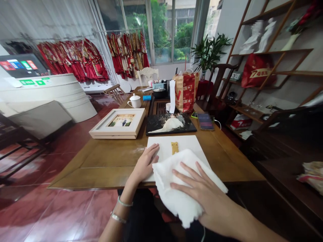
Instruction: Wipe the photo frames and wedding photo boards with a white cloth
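Observation:
A white cloth (176, 181) lies over the near right part of a white board (161, 144) on the table. My right hand (199, 185) rests on the cloth with fingers spread flat over it. Part of the cloth hangs past the table's near edge. My left hand (146, 163) is at the board's left side, its fingers stretched out on the surface. Beyond the cloth, a small yellow cat-shaped piece (174, 148) shows on the board, its lower part covered by the cloth.
On the wooden table (101, 171) are a framed picture (98, 131), a dark photo panel (158, 122), a phone (205, 121), a lidded white mug (135, 101) and a red-brown paper bag (186, 92). Shelves (285, 52) stand to the right; red garments (75, 60) hang behind.

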`<action>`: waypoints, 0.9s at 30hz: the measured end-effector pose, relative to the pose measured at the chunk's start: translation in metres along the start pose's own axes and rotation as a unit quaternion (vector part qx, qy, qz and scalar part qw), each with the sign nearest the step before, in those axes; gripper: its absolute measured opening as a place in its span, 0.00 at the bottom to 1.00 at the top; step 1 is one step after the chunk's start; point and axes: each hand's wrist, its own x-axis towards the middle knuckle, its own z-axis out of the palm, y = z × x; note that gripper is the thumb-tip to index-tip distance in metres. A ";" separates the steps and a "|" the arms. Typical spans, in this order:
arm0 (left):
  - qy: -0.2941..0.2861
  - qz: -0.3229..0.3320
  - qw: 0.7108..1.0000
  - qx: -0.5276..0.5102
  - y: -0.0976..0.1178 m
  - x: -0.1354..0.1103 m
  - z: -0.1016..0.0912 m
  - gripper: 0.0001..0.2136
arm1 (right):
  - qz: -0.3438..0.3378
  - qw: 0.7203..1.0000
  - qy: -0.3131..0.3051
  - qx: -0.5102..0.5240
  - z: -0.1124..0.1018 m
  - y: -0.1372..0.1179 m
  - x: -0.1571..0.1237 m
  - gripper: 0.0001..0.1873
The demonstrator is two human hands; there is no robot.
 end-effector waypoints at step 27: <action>0.002 -0.007 1.000 0.029 0.001 0.000 0.001 0.20 | 0.081 0.995 0.058 -0.028 0.006 0.009 0.015 0.43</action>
